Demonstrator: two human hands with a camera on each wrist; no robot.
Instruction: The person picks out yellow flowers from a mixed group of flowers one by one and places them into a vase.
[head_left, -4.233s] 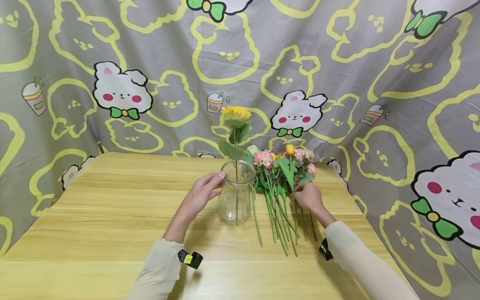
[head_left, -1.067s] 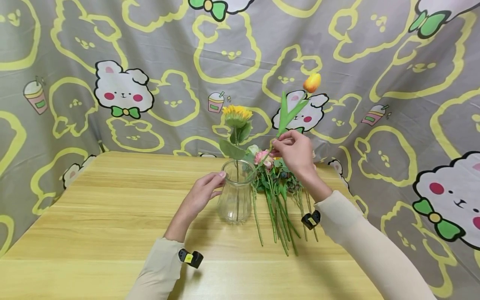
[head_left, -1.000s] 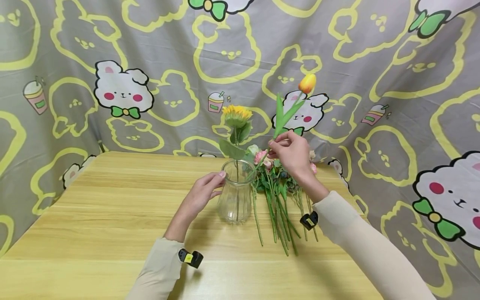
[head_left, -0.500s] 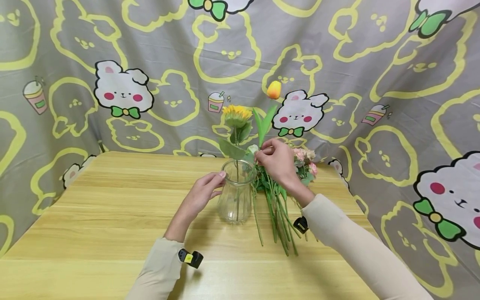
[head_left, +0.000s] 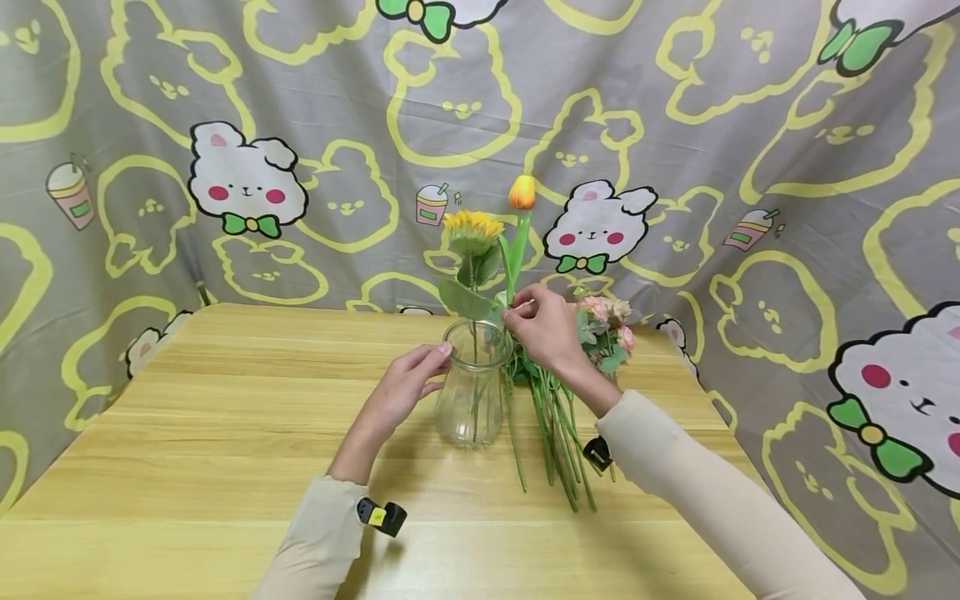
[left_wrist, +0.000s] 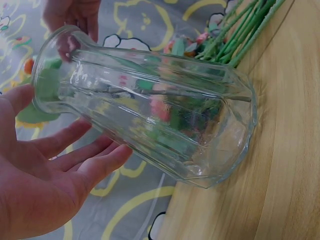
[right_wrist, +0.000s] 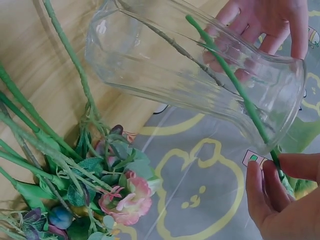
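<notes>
Grip status, right hand (head_left: 546, 329): I see thumb and fingers pinching the stem of 1 tulip (head_left: 517, 250) just above the rim of the vase (head_left: 456, 408). Grip status, left hand (head_left: 405, 379): fingers extended, touching the vase on its left side, thumb at the rim.

I take the tulip's axis against the vase mouth as the governing relation. The axis is steep: the bloom is above the grip, leaning slightly right; the stem slants down and left through the mouth. I judge its lower end to be inside, short of the base. Of the 2 hands, the right is nearer the tulip.

1 sunflower (head_left: 471, 231) stands in the vase, left of the tulip. Other flowers (head_left: 551, 408) lie on the counter (head_left: 225, 433), right of the vase.
</notes>
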